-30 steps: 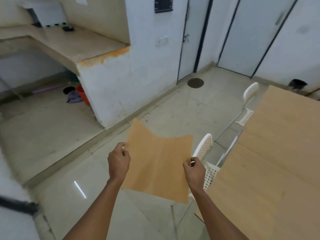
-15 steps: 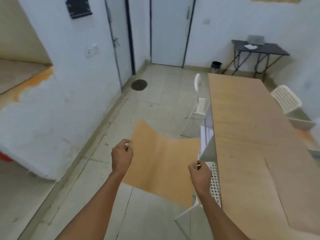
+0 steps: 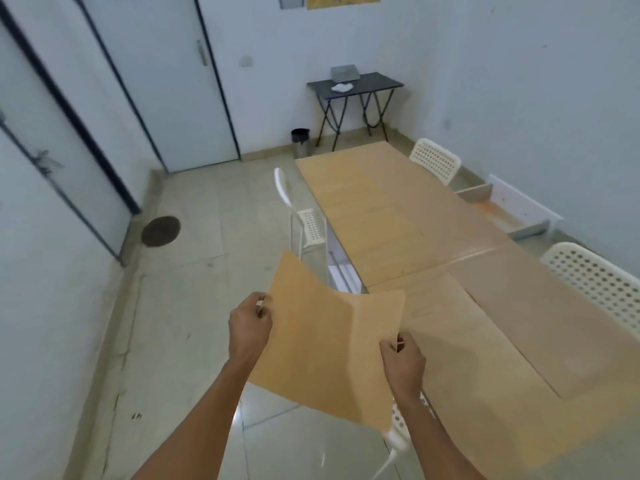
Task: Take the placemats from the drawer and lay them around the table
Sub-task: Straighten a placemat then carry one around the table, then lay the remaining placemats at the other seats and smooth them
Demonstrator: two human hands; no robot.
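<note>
Pinching one tan placemat by its side edges, left hand, right hand, beside table

near chair mostly hidden behind placemat, right chair cut off

No text can be read anywhere. A yellow poster and a grey sheet hang on the far wall at the top edge — both cut off and too blurred for any lettering or numbers to be made out.
</note>
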